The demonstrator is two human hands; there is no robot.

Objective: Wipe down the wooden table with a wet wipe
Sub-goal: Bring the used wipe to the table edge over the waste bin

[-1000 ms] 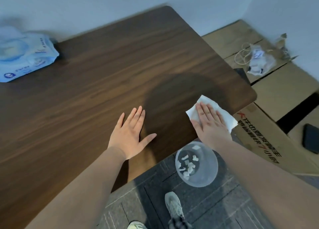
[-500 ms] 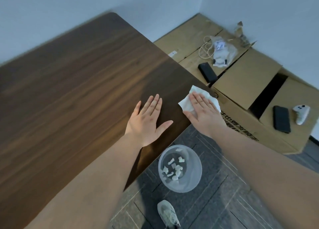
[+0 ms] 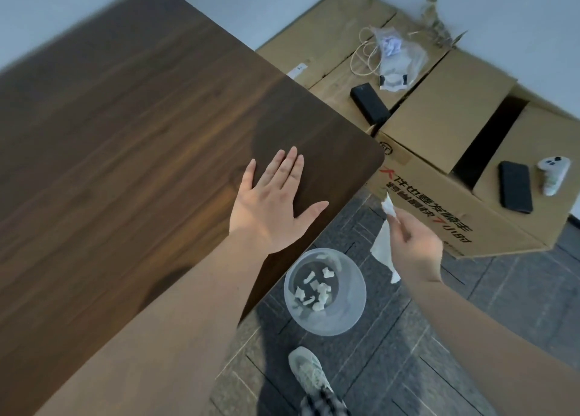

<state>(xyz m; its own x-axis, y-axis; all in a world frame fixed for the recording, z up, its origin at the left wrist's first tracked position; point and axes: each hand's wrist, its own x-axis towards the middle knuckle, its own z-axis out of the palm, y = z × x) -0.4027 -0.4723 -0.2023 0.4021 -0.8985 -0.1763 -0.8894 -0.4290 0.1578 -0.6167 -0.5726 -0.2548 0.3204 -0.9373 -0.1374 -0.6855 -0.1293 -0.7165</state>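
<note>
The dark wooden table (image 3: 131, 126) fills the left of the view, its rounded near corner at the centre right. My left hand (image 3: 273, 205) lies flat on the table by that corner, fingers spread, holding nothing. My right hand (image 3: 414, 243) is off the table, over the floor to the right of the corner, pinching the white wet wipe (image 3: 384, 246), which hangs down crumpled from my fingers. The wipe hangs just right of and above a translucent bin.
A translucent round bin (image 3: 324, 318) with several white scraps stands on the grey carpet below the table corner. Cardboard boxes (image 3: 439, 126) lie to the right, carrying a black phone (image 3: 515, 186), a white controller (image 3: 554, 174), a black block (image 3: 370, 103) and a plastic bag. My shoe (image 3: 309, 375) is near the bottom.
My right hand has lifted the wipe off the table corner and drawn it back over the floor beside the bin. My left hand stays flat on the table. The view has swung right.
</note>
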